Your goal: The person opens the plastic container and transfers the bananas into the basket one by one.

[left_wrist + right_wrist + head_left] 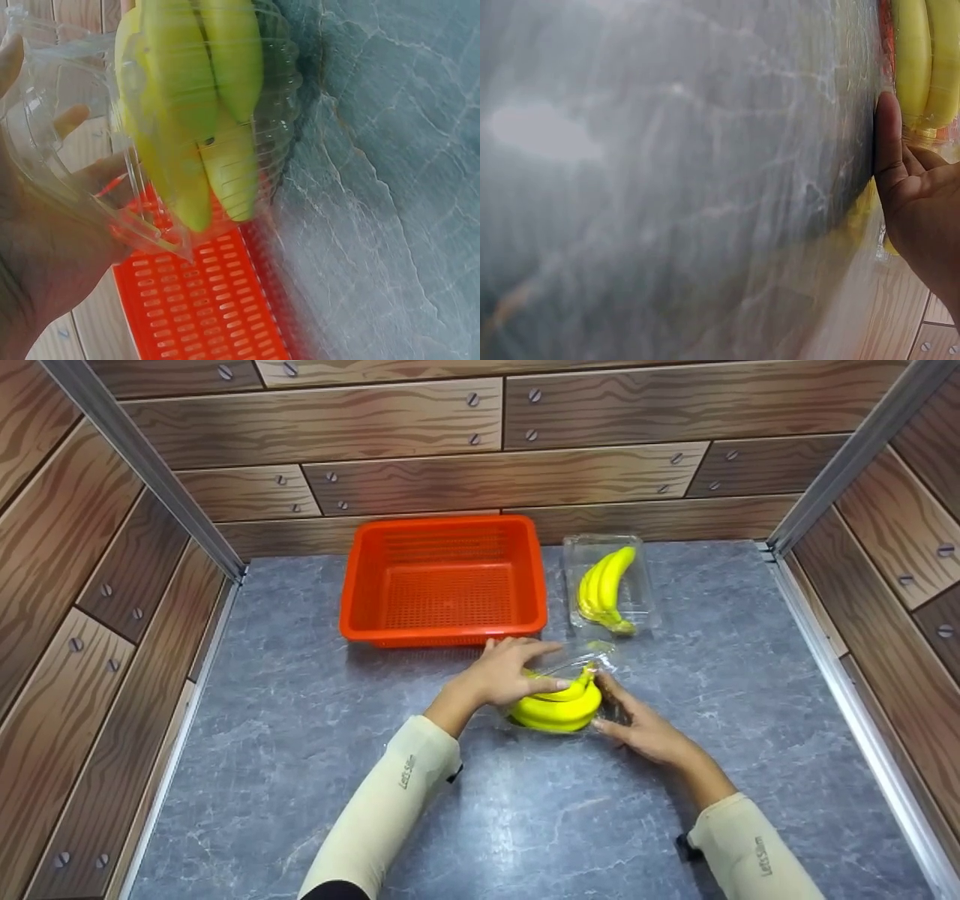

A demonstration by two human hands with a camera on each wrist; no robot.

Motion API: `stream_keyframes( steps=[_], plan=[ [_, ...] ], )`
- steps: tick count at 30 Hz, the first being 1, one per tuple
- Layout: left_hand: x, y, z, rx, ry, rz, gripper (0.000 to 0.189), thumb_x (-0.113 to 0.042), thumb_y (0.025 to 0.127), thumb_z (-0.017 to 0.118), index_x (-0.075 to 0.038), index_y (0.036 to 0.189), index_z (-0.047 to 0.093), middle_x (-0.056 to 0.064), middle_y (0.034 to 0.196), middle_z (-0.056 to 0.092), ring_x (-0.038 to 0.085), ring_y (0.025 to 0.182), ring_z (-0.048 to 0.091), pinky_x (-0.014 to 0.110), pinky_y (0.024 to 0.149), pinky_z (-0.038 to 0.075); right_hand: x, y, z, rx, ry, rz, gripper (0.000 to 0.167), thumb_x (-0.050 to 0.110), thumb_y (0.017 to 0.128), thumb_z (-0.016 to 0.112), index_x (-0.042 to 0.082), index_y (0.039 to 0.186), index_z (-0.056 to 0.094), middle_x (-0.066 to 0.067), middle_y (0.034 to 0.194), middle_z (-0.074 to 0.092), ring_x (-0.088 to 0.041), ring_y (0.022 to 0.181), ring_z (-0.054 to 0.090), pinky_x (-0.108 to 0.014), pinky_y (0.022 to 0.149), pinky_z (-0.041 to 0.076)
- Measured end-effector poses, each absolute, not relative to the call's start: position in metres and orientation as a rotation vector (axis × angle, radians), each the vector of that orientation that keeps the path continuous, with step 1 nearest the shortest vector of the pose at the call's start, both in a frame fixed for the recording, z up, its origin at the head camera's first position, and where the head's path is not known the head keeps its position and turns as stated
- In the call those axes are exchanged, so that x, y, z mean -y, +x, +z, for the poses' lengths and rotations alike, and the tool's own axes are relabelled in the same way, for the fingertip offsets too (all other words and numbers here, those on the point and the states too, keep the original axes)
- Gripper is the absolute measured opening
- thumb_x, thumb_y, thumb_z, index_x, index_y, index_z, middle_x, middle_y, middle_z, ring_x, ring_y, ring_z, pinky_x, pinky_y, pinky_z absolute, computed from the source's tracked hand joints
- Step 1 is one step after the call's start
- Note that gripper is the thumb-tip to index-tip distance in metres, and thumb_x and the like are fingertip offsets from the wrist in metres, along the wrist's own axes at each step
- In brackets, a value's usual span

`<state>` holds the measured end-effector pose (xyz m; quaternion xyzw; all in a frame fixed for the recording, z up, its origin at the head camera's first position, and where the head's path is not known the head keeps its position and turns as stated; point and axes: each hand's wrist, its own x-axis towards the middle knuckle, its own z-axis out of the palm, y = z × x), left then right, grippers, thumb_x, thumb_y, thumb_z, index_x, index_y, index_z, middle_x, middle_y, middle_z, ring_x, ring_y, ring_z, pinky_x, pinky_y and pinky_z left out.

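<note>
In the head view, a bunch of yellow bananas (pixel 559 712) lies in a clear plastic clamshell box near the middle of the table. My left hand (pixel 508 671) is at the box's left side, thumb stretched over the bananas and fingers spread along the clear lid (pixel 574 658). Through the plastic, the left wrist view shows some of those fingers (pixel 105 169). My right hand (pixel 649 727) grips the box's right end, thumb at the front corner and fingers farther back. In the right wrist view its thumb (pixel 889 135) lies upright against the box, beside the bananas (pixel 926 64).
An orange-red plastic basket (pixel 444 639) with a perforated bottom stands behind my left hand. To its right, a second clear container (pixel 571 551) bears another banana bunch (pixel 600 589). Wood-patterned panels (pixel 420 480) wall the grey marbled table (pixel 300 675) at back and sides.
</note>
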<state>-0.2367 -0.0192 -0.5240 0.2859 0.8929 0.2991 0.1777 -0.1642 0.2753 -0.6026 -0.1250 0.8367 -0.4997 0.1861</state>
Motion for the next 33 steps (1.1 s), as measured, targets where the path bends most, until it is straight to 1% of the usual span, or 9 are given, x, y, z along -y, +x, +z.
stream_keyframes(
  steps=[3, 5, 7, 8, 13, 16, 19, 26, 33],
  plan=[
    [0.02, -0.236, -0.522, -2.51, 0.82, 0.847, 0.083, -0.076, 0.092, 0.062, -0.038, 0.163, 0.043, 0.005, 0.172, 0.043, 0.033, 0.162, 0.035, 0.073, 0.132, 0.008, -0.275, -0.163, -0.601, -2.364, -0.312, -1.397, 0.094, 0.03, 0.103, 0.07, 0.016, 0.174, 0.01, -0.026, 0.178, 0.014, -0.052, 0.163, 0.02, -0.051, 0.101, 0.059],
    [0.021, -0.235, -0.522, -2.505, 0.829, 0.835, 0.085, -0.076, 0.091, 0.063, -0.037, 0.164, 0.042, 0.006, 0.173, 0.042, 0.033, 0.163, 0.034, 0.072, 0.132, 0.007, -0.275, -0.162, -0.6, -2.377, -0.293, -1.386, 0.093, 0.03, 0.103, 0.071, 0.009, 0.173, 0.013, -0.03, 0.176, 0.019, -0.054, 0.162, 0.022, -0.061, 0.116, 0.047],
    [0.022, -0.235, -0.52, -2.504, 0.835, 0.818, 0.086, -0.075, 0.091, 0.065, -0.037, 0.165, 0.041, 0.006, 0.173, 0.041, 0.033, 0.163, 0.033, 0.072, 0.133, 0.006, -0.276, -0.162, -0.6, -2.374, -0.283, -1.388, 0.09, 0.03, 0.103, 0.07, 0.003, 0.171, 0.017, -0.032, 0.174, 0.023, -0.054, 0.16, 0.027, -0.068, 0.121, 0.039],
    [0.022, -0.235, -0.519, -2.507, 0.838, 0.806, 0.087, -0.075, 0.091, 0.066, -0.037, 0.165, 0.041, 0.006, 0.173, 0.041, 0.033, 0.163, 0.033, 0.071, 0.133, 0.007, -0.276, -0.162, -0.6, -2.375, -0.287, -1.391, 0.089, 0.03, 0.103, 0.07, 0.001, 0.17, 0.018, -0.033, 0.173, 0.025, -0.054, 0.16, 0.026, -0.067, 0.124, 0.036],
    [0.021, -0.236, -0.511, -2.509, 0.882, 0.762, 0.089, -0.073, 0.09, 0.069, -0.032, 0.165, 0.042, 0.002, 0.171, 0.046, 0.027, 0.159, 0.041, 0.059, 0.135, 0.021, -0.279, -0.162, -0.598, -2.351, -0.275, -1.416, 0.087, 0.028, 0.102, 0.072, 0.001, 0.168, 0.023, -0.032, 0.172, 0.027, -0.053, 0.159, 0.029, -0.066, 0.12, 0.042],
    [0.02, -0.237, -0.505, -2.499, 0.899, 0.776, 0.09, -0.069, 0.088, 0.075, -0.028, 0.163, 0.046, -0.001, 0.166, 0.052, 0.024, 0.152, 0.051, 0.049, 0.13, 0.036, -0.281, -0.161, -0.596, -2.359, -0.275, -1.398, 0.092, 0.031, 0.101, 0.073, 0.002, 0.17, 0.019, -0.032, 0.172, 0.028, -0.054, 0.16, 0.027, -0.069, 0.125, 0.033],
    [0.02, -0.238, -0.499, -2.494, 0.91, 0.79, 0.089, -0.067, 0.086, 0.079, -0.026, 0.161, 0.05, 0.0, 0.16, 0.059, 0.023, 0.145, 0.059, 0.045, 0.122, 0.048, -0.283, -0.159, -0.597, -2.37, -0.273, -1.385, 0.097, 0.033, 0.1, 0.074, 0.004, 0.171, 0.014, -0.032, 0.172, 0.028, -0.054, 0.16, 0.027, -0.072, 0.128, 0.026],
    [0.021, -0.237, -0.487, -2.522, 0.925, 0.785, 0.082, -0.061, 0.086, 0.083, -0.02, 0.153, 0.06, 0.002, 0.151, 0.067, 0.021, 0.131, 0.067, 0.043, 0.115, 0.053, -0.283, -0.157, -0.599, -2.42, -0.311, -1.361, 0.099, 0.036, 0.1, 0.075, 0.008, 0.172, 0.013, -0.03, 0.173, 0.029, -0.054, 0.161, 0.026, -0.073, 0.129, 0.019],
    [0.021, -0.237, -0.477, -2.507, 0.901, 0.844, 0.082, -0.059, 0.087, 0.084, -0.019, 0.154, 0.059, 0.005, 0.149, 0.068, 0.025, 0.133, 0.068, 0.046, 0.112, 0.056, -0.284, -0.151, -0.601, -2.435, -0.286, -1.333, 0.104, 0.04, 0.099, 0.076, 0.011, 0.173, 0.01, -0.027, 0.176, 0.021, -0.052, 0.163, 0.019, -0.072, 0.13, 0.014]
  ],
)
